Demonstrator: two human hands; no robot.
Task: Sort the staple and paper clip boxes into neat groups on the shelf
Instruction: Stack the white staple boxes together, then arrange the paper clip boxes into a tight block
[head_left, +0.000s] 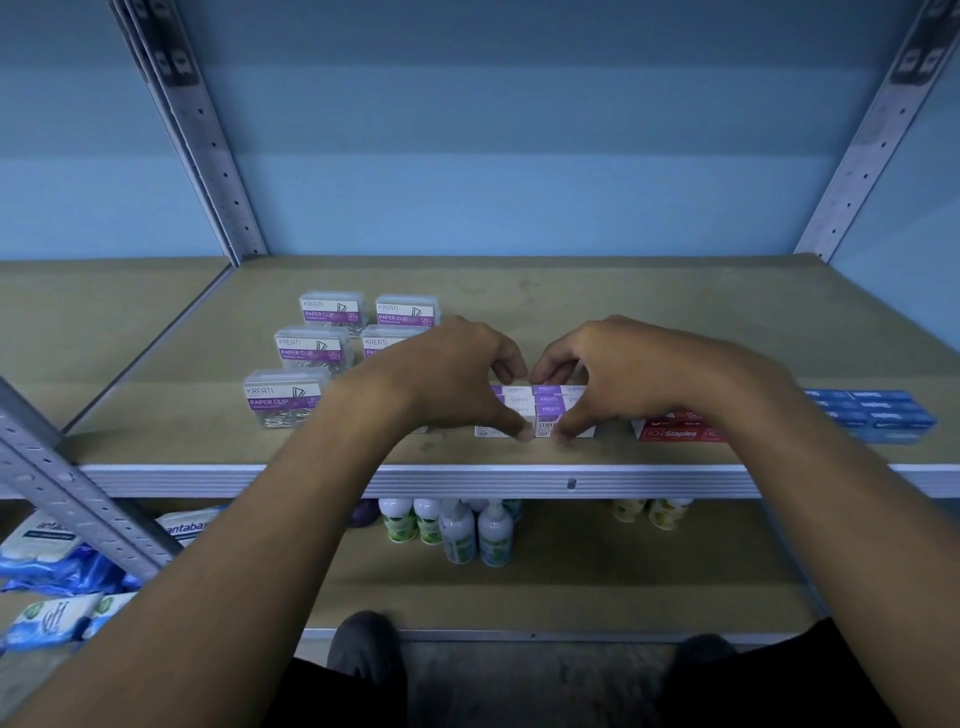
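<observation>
Several clear paper clip boxes (315, 349) with purple labels stand in two rows at the left of the shelf (519, 457). In the middle lies a block of purple-and-white staple boxes (548, 402). My left hand (457, 374) and my right hand (618, 371) both curve over this block, thumbs at its front edge and fingers at its back, pinching it from both sides. Red staple boxes (675, 431) lie just right of it, partly hidden by my right wrist. Blue staple boxes (878, 413) sit at the far right.
Grey metal uprights (208, 145) frame the shelf against a blue wall. The lower shelf holds bottles (457, 530) and, at the left, wipe packs (47, 540). My shoes (363, 644) show at the bottom.
</observation>
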